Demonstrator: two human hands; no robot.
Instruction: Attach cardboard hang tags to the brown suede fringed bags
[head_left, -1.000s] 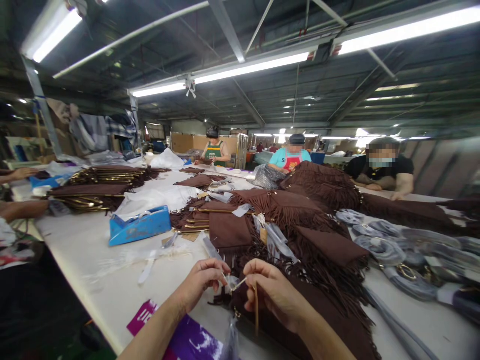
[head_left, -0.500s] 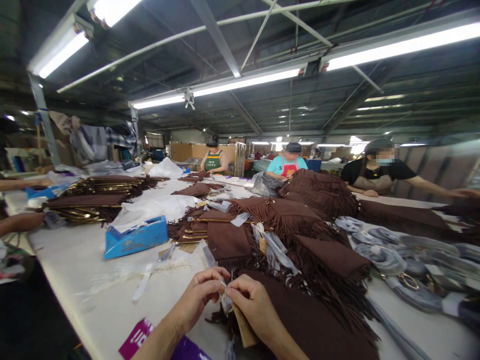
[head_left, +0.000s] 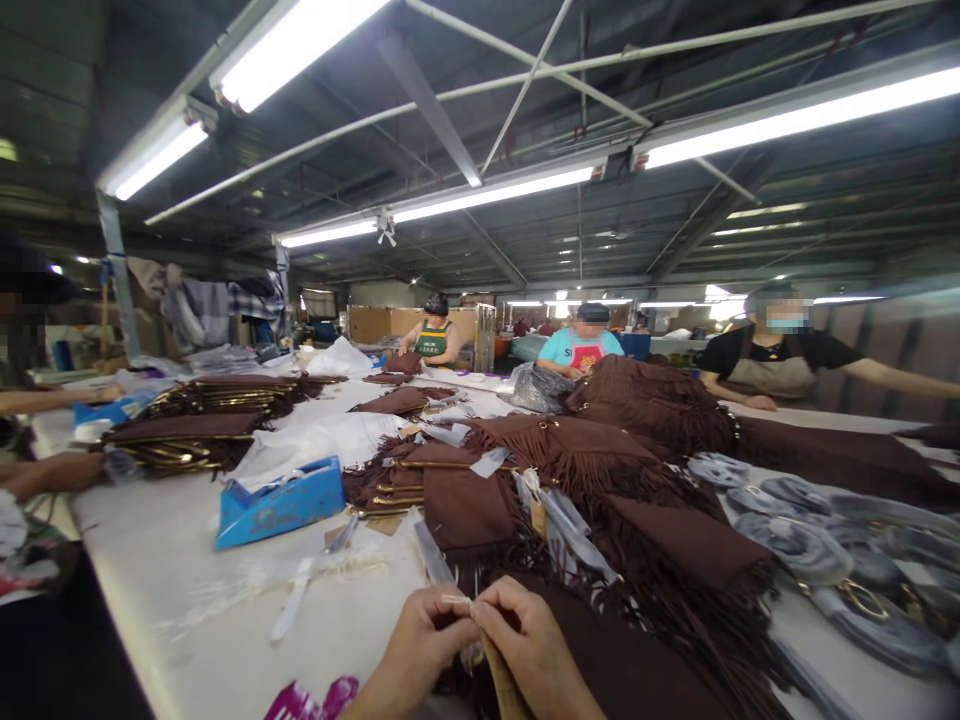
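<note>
Cord point(head_left: 456, 599) at 6 o'clock, pinched by left hand point(head_left: 426, 640) and right hand point(head_left: 531, 640); right also grips tan strip point(head_left: 498, 672). Looks like knotting or threading; next move probably needs steady, even tension.

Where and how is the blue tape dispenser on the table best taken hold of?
Probably by the two long sides of the blue tape dispenser, near the middle, coming from above: its body is longer than wide, and it rests on the table, which blocks its underside.
</note>
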